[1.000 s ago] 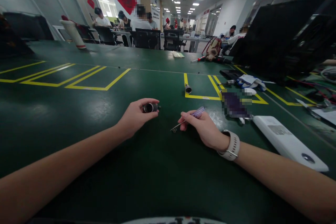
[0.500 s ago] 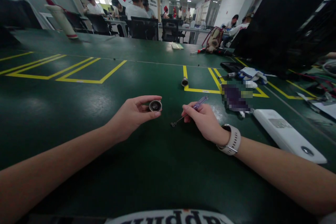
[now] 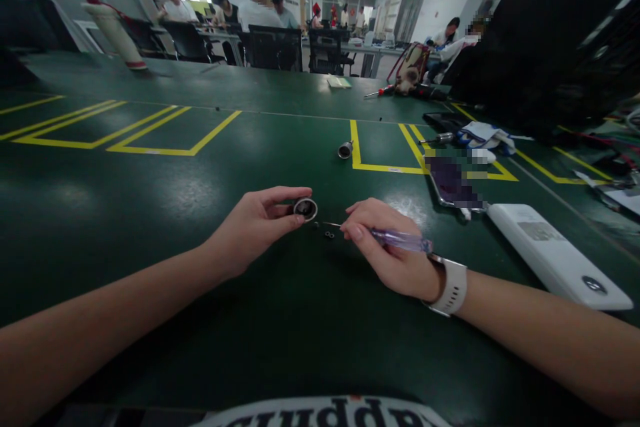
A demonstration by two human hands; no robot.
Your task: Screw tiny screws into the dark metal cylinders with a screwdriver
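Note:
Between the thumb and fingers of my left hand (image 3: pixel 255 223) is a round metal cup-shaped part (image 3: pixel 305 209), its hollow side facing me. My right hand (image 3: pixel 383 247) grips a screwdriver with a clear purple handle (image 3: pixel 403 241). Its thin shaft points left toward the metal part, and the tip is near the part's lower right rim; I cannot tell if they touch. Small dark ring-like pieces (image 3: pixel 329 235) lie on the table just below the tip. A second metal cup-shaped part (image 3: pixel 345 150) rests on its side farther back.
The green table (image 3: pixel 150 333) carries yellow tape outlines. At right are a white power bank (image 3: pixel 560 257), a phone (image 3: pixel 453 183), a glove (image 3: pixel 485 137) and another screwdriver (image 3: pixel 437 139). A dark monitor (image 3: pixel 535 47) stands behind them. Several people sit at tables beyond.
The screwdriver has swung from slanting down at the small pieces to nearly level, tip by the held part. My left hand has shifted slightly right. The farther metal part appears turned.

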